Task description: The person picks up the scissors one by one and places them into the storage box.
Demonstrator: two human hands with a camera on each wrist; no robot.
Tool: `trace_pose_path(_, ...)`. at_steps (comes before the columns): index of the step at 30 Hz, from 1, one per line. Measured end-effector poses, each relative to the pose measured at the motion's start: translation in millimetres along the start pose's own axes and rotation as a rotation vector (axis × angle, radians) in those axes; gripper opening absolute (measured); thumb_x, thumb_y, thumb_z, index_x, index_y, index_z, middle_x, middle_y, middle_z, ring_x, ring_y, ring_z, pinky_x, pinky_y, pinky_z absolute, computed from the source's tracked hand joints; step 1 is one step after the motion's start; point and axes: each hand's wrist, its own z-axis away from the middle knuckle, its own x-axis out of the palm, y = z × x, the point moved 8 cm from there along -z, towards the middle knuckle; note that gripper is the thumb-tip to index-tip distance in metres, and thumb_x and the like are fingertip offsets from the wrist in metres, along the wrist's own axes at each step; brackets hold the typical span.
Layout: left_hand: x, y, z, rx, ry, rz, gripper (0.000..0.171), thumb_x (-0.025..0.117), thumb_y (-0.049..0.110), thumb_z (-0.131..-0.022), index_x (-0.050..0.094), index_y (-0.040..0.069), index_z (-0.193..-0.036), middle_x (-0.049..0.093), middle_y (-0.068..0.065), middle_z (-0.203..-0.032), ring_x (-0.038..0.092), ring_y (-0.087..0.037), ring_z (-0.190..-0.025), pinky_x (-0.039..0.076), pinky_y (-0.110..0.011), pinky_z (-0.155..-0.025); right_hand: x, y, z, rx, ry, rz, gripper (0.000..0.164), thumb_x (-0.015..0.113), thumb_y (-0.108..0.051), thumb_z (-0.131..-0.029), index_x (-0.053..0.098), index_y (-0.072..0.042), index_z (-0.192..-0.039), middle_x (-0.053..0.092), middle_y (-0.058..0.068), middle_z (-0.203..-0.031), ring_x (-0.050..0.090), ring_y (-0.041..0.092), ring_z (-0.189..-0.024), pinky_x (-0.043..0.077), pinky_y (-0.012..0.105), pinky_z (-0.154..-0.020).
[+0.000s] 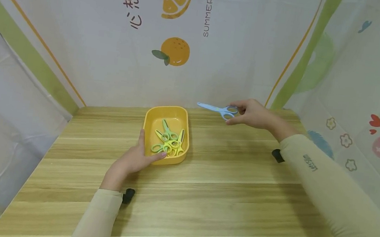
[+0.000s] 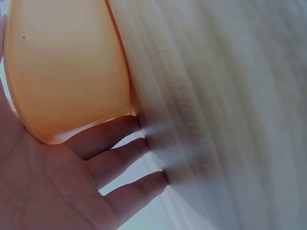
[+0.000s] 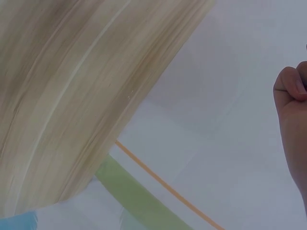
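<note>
A pair of light blue scissors [image 1: 212, 107] is in my right hand [image 1: 252, 114], its handle loops between thumb and fingers. Its blades point left, above the back of the table. In the right wrist view, only part of this hand [image 3: 292, 91] shows, fingers curled, the scissors outside the frame. My left hand [image 1: 136, 157] holds the yellow tray [image 1: 186, 149] at its near left corner, thumb over the rim and fingers along the outer wall. In the left wrist view, fingertips [image 2: 156, 179] reach the tabletop. Several green and yellow scissors [image 1: 170, 136] lie overlapping in the tray.
The wooden table [image 1: 222, 204] has its back edge against a white printed cloth [image 1: 231, 60]. Another printed cloth [image 1: 363, 83] hangs at the right. Black pieces [image 1: 128, 196] show beside both wrists.
</note>
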Motion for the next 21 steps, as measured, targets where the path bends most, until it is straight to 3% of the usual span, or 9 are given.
trace_pose_path(6,-1.0,0.2,-0.7,-0.004,0.004,-0.005,0.142,0.059,0.089,-0.085,-0.033,0.014,-0.164,0.035,-0.040,-0.164,0.048,-0.054,-0.147,0.042,-0.066,-0.118,4,-8,-5,-0.022,0.000,0.019,0.068,0.086,-0.034,-0.091,0.061,-0.012,-0.151,0.042,-0.001,-0.076,0.036,0.017,-0.068,0.035,0.031,-0.063)
trace_pose_path(21,0.0,0.5,1.6,0.003,0.002,0.010,0.140,0.061,0.086,-0.087,-0.032,0.014,-0.164,0.033,-0.041,-0.164,0.047,-0.056,-0.147,0.041,-0.067,-0.119,16,-24,-18,-0.088,-0.021,0.023,0.056,0.085,-0.033,-0.092,0.068,-0.017,-0.143,0.044,0.000,-0.076,0.037,0.017,-0.068,0.034,0.031,-0.064)
